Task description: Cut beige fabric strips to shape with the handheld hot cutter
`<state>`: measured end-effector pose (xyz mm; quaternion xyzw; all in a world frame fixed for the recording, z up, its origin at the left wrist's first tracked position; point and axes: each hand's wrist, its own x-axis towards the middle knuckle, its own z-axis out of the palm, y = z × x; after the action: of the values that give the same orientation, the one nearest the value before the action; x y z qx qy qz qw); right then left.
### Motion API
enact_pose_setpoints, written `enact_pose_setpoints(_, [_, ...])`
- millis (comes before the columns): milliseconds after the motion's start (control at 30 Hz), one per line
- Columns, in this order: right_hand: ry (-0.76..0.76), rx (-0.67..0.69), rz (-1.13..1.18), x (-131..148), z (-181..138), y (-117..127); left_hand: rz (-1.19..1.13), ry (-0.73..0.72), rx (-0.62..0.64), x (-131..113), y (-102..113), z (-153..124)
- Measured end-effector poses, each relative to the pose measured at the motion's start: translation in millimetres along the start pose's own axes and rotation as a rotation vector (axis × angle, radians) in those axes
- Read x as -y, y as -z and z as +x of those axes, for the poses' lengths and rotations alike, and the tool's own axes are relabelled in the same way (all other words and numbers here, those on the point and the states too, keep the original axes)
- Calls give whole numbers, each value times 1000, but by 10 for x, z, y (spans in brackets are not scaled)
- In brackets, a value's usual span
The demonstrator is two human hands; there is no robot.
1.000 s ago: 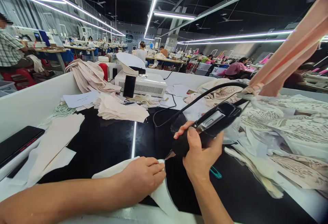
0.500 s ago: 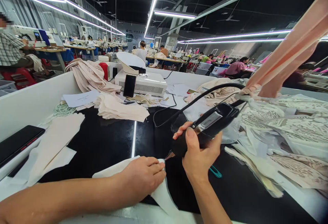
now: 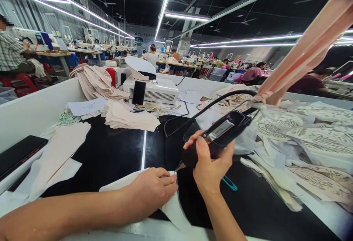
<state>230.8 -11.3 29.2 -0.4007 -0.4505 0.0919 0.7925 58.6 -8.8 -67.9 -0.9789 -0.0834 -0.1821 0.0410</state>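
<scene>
My right hand (image 3: pixel 210 167) is wrapped round a black corded cutting tool (image 3: pixel 220 134), tilted with its metal tip down at the edge of a white fabric piece (image 3: pixel 176 211) on the black table top (image 3: pixel 110 156). My left hand (image 3: pixel 153 191) lies on that fabric with its fingers curled and pressed down, fingertips right beside the tool's tip. The tool's black cable (image 3: pixel 209 105) arches up and back over the table.
A teal clip (image 3: pixel 228 184) lies just right of my right wrist. Lace pieces (image 3: pixel 311 134) are heaped at the right, beige fabric (image 3: pixel 127 118) and a white machine (image 3: pixel 151 86) at the back, a dark phone (image 3: pixel 19 153) at the left. Pink straps (image 3: pixel 309 50) hang top right. Other people work far behind.
My right hand and the tool have shifted slightly left and down toward the fabric edge. My left hand stays pressed on the fabric.
</scene>
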Motion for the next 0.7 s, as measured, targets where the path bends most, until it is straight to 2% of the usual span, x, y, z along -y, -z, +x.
enact_pose_setpoints(700, [-21,6,65,18,-51,-63,3,7,12,22,-21,-7])
